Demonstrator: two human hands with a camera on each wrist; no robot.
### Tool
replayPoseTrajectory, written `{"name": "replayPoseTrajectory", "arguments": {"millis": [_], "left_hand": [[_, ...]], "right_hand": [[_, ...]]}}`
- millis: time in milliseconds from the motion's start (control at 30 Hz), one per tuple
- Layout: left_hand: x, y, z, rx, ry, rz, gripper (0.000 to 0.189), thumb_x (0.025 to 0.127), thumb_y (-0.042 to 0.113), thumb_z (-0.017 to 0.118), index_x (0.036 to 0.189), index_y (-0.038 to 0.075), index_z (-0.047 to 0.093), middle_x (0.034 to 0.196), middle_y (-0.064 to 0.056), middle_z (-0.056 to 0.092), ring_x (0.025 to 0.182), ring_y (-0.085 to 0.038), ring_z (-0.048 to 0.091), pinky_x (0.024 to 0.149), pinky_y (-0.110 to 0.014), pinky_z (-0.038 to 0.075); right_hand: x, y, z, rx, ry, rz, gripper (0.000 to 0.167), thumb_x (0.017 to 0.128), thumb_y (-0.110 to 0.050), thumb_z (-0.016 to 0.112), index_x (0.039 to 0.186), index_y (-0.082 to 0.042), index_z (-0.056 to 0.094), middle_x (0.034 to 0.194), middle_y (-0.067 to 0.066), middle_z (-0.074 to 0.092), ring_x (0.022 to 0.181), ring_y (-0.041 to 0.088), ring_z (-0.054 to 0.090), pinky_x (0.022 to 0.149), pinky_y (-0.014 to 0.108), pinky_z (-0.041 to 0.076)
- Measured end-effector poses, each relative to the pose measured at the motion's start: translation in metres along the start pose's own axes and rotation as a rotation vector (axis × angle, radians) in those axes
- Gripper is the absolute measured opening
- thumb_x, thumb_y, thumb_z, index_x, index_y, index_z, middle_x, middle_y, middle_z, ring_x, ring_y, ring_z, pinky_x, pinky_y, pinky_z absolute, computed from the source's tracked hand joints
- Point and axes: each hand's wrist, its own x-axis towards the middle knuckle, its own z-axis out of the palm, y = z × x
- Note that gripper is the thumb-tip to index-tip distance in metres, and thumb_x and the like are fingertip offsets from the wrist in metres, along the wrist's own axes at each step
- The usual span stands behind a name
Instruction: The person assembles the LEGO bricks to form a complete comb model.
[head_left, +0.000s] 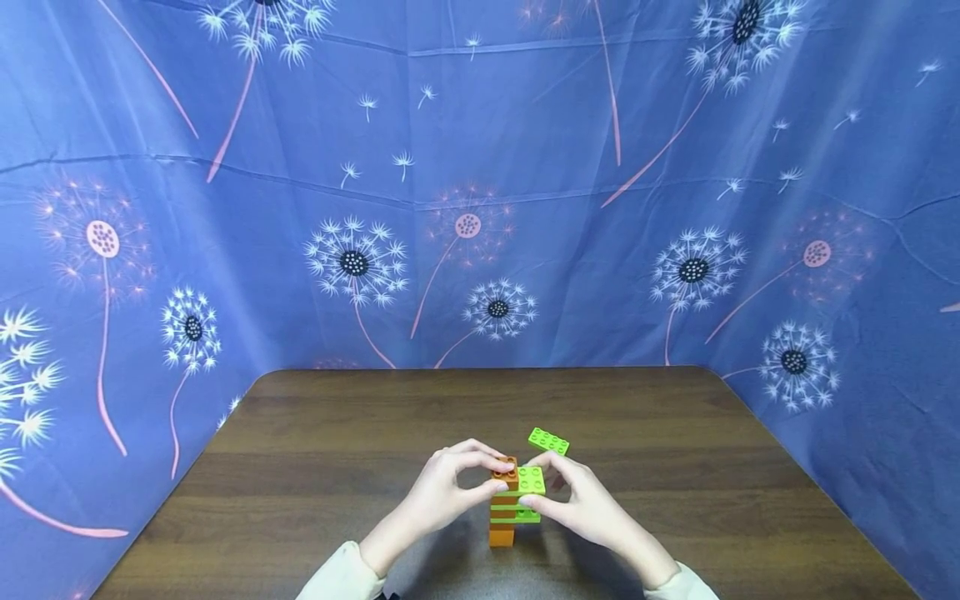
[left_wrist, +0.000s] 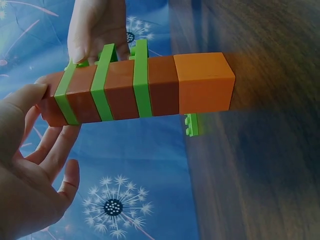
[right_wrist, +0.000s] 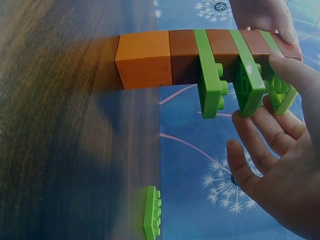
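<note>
A tower of toy building bricks stands upright on the table, with an orange brick (head_left: pixel 502 537) at its base. Above that, brown bricks (left_wrist: pixel 118 80) alternate with thin green bricks (right_wrist: pixel 209 75) that jut out toward the right. My left hand (head_left: pixel 450 490) pinches the topmost brown brick (head_left: pixel 507 477) between thumb and fingers. On the other side, my right hand (head_left: pixel 588 504) holds the jutting end of the uppermost green brick (head_left: pixel 531 479), its thumb at the near side and fingers at the far side. In the right wrist view its lower fingers are loosely bent.
Behind the tower, a loose thin green brick (head_left: pixel 548 440) lies studs up on the brown wooden table (head_left: pixel 337 417). A blue cloth (head_left: pixel 450 125) with dandelion prints hangs along the table's back and sides.
</note>
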Motion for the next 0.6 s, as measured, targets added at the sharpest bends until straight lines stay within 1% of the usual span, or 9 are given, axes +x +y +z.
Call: {"name": "replayPoseTrajectory", "arguments": {"millis": [100, 167, 300, 367, 433, 600], "left_hand": [[-0.0009, 0.0001, 0.0006, 0.006, 0.003, -0.010, 0.024, 0.082, 0.026, 0.072, 0.106, 0.020, 0.071, 0.101, 0.009, 0.068, 0.093, -0.006, 0.063, 0.081, -0.026, 0.049], [-0.0006, 0.0011, 0.0008, 0.002, 0.009, -0.035, 0.033, 0.081, 0.026, 0.073, 0.114, 0.020, 0.066, 0.102, 0.008, 0.069, 0.092, -0.006, 0.064, 0.083, -0.027, 0.049], [0.0000, 0.0020, 0.0021, -0.056, 0.018, -0.108, 0.049, 0.079, 0.023, 0.075, 0.124, 0.016, 0.057, 0.104, 0.001, 0.070, 0.090, -0.011, 0.067, 0.085, -0.029, 0.053], [-0.0004, 0.0019, 0.0028, -0.076, 0.023, -0.139, 0.047, 0.079, 0.022, 0.076, 0.122, 0.014, 0.058, 0.103, -0.001, 0.070, 0.090, -0.012, 0.067, 0.085, -0.030, 0.054], [-0.0017, 0.0012, 0.0033, -0.102, 0.019, -0.167, 0.040, 0.079, 0.021, 0.075, 0.116, 0.013, 0.061, 0.102, -0.002, 0.070, 0.090, -0.011, 0.067, 0.085, -0.030, 0.053], [-0.0061, -0.0014, 0.0034, -0.169, 0.008, -0.208, 0.034, 0.080, 0.022, 0.075, 0.109, 0.010, 0.063, 0.100, -0.001, 0.071, 0.091, -0.011, 0.067, 0.088, -0.029, 0.052]], "right_hand": [[-0.0001, 0.0003, 0.0000, -0.001, -0.001, 0.007, 0.026, 0.082, -0.026, 0.072, 0.104, -0.021, 0.059, 0.088, -0.011, 0.065, 0.078, 0.001, 0.058, 0.068, 0.024, 0.048], [-0.0001, 0.0006, -0.0002, -0.001, 0.002, 0.006, 0.026, 0.082, -0.025, 0.072, 0.104, -0.021, 0.059, 0.088, -0.011, 0.065, 0.078, 0.001, 0.058, 0.068, 0.024, 0.048], [0.0001, 0.0009, -0.0009, -0.003, 0.010, -0.015, 0.026, 0.082, -0.023, 0.073, 0.103, -0.018, 0.059, 0.087, -0.009, 0.065, 0.077, 0.001, 0.058, 0.066, 0.024, 0.048], [0.0000, 0.0001, -0.0011, -0.002, 0.008, -0.012, 0.026, 0.082, -0.023, 0.073, 0.103, -0.018, 0.059, 0.087, -0.010, 0.065, 0.077, 0.001, 0.058, 0.067, 0.024, 0.048], [-0.0004, -0.0006, -0.0012, 0.003, 0.000, 0.003, 0.026, 0.082, -0.024, 0.072, 0.104, -0.019, 0.059, 0.088, -0.010, 0.065, 0.078, 0.001, 0.058, 0.067, 0.024, 0.048], [-0.0012, -0.0017, -0.0007, 0.010, -0.022, 0.027, 0.026, 0.083, -0.025, 0.071, 0.105, -0.021, 0.058, 0.092, -0.011, 0.065, 0.080, 0.001, 0.058, 0.069, 0.024, 0.048]]}}
